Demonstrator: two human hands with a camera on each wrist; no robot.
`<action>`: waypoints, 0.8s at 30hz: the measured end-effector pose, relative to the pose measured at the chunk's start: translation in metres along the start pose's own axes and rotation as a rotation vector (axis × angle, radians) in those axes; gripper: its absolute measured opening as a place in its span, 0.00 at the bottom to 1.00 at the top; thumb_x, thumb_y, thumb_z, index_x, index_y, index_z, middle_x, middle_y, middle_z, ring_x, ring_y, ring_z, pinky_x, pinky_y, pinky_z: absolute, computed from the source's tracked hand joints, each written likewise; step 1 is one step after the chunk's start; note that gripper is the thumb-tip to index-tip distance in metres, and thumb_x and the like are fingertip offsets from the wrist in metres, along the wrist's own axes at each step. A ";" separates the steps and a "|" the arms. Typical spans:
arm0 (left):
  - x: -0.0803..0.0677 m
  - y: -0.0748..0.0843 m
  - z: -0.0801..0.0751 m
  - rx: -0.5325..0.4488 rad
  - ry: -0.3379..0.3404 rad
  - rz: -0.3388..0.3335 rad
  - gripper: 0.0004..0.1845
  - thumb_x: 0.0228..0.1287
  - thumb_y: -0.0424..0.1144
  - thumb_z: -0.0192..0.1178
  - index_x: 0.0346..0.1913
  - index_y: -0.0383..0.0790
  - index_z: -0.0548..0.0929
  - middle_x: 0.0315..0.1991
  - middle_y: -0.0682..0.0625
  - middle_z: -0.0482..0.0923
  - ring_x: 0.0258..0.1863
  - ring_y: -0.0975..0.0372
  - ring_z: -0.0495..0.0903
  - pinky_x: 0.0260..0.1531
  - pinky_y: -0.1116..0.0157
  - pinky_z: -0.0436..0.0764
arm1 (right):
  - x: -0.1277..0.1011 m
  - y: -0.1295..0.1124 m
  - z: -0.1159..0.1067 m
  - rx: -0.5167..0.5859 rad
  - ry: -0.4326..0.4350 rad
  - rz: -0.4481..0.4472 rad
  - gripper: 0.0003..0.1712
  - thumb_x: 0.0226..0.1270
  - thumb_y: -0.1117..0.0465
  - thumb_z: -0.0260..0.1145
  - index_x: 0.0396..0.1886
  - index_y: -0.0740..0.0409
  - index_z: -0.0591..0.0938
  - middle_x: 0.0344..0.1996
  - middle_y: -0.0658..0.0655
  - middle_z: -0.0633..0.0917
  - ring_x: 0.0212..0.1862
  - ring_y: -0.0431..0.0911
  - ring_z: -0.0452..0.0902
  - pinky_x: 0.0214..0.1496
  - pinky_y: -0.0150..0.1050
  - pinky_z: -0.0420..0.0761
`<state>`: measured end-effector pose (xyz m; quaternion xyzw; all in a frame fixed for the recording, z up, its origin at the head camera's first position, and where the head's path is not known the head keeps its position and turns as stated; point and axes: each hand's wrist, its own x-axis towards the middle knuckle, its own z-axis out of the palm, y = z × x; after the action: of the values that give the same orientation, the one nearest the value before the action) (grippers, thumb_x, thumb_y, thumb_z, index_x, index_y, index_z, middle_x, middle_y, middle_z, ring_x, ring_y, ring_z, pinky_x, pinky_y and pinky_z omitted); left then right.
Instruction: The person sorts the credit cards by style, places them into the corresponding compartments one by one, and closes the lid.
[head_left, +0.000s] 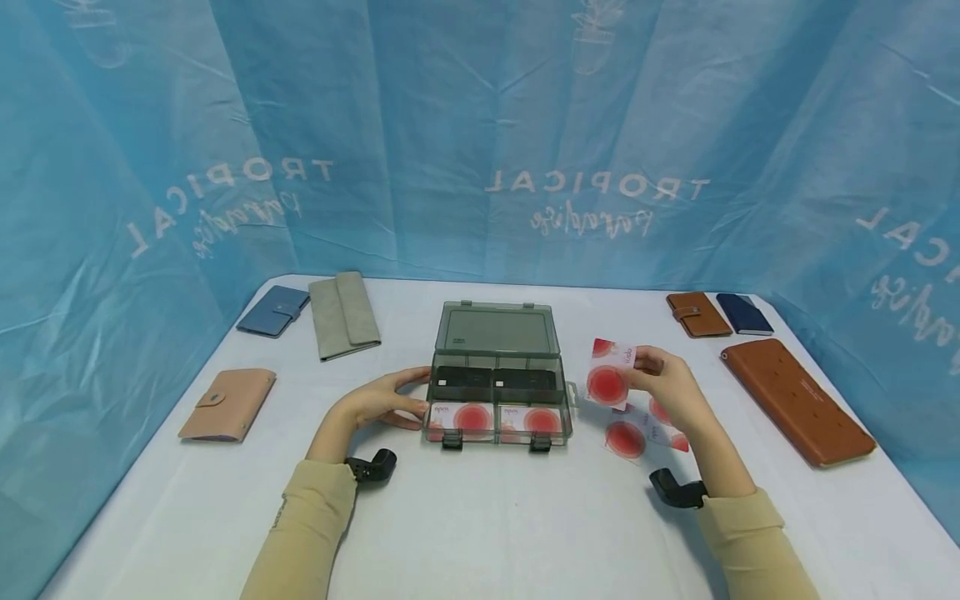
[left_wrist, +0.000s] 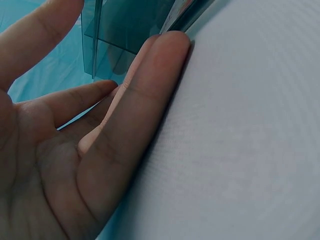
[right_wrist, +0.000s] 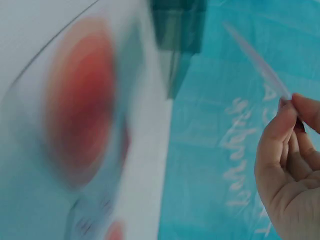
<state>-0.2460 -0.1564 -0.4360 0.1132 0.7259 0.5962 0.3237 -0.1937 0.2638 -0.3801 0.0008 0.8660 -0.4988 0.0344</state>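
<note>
Right hand: our right hand pinches a white card with a red disc by its right edge, lifted off the counter, just right of the box.
Left hand: our left hand lies with straight fingers against the left wall of the box, holding nothing.
Box: the smoky clear box sits mid-counter, lid tipped back; the two front compartments each show a red-disc card, the two rear ones hold something dark.
Loose cards: more red-disc cards lie flat under our right wrist.
How to do it well: we judge the card should go in level, long edge parallel to the front wall, lowered rather than dropped so it sits square on the stack.
Bracing: we would keep the left fingers pressing lightly so the box does not slide.
Risk: a tilted card could catch on the middle divider.
Around: wallets lie well apart on both sides.
</note>
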 end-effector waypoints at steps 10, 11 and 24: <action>-0.002 0.001 0.001 0.008 0.005 -0.004 0.44 0.58 0.32 0.62 0.72 0.36 0.48 0.72 0.38 0.44 0.40 0.56 0.80 0.44 0.55 0.82 | 0.012 -0.031 0.043 -0.002 -0.174 -0.143 0.26 0.71 0.51 0.52 0.64 0.56 0.61 0.34 0.65 0.80 0.24 0.52 0.80 0.30 0.42 0.84; -0.002 0.001 0.001 0.008 0.007 -0.005 0.44 0.58 0.32 0.62 0.72 0.36 0.48 0.72 0.38 0.44 0.40 0.55 0.80 0.44 0.55 0.82 | 0.013 -0.032 0.048 -0.031 -0.186 -0.164 0.26 0.71 0.53 0.53 0.64 0.56 0.62 0.36 0.65 0.80 0.25 0.52 0.80 0.33 0.43 0.84; 0.001 -0.003 0.000 0.010 0.006 0.004 0.44 0.58 0.32 0.62 0.72 0.36 0.48 0.72 0.38 0.44 0.40 0.55 0.80 0.44 0.55 0.82 | 0.010 -0.027 0.084 -0.684 -0.256 -0.529 0.21 0.60 0.71 0.62 0.53 0.54 0.77 0.28 0.51 0.82 0.30 0.43 0.72 0.32 0.36 0.73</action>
<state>-0.2460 -0.1573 -0.4391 0.1145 0.7297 0.5934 0.3199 -0.1993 0.1769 -0.3994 -0.2936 0.9403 -0.1716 0.0109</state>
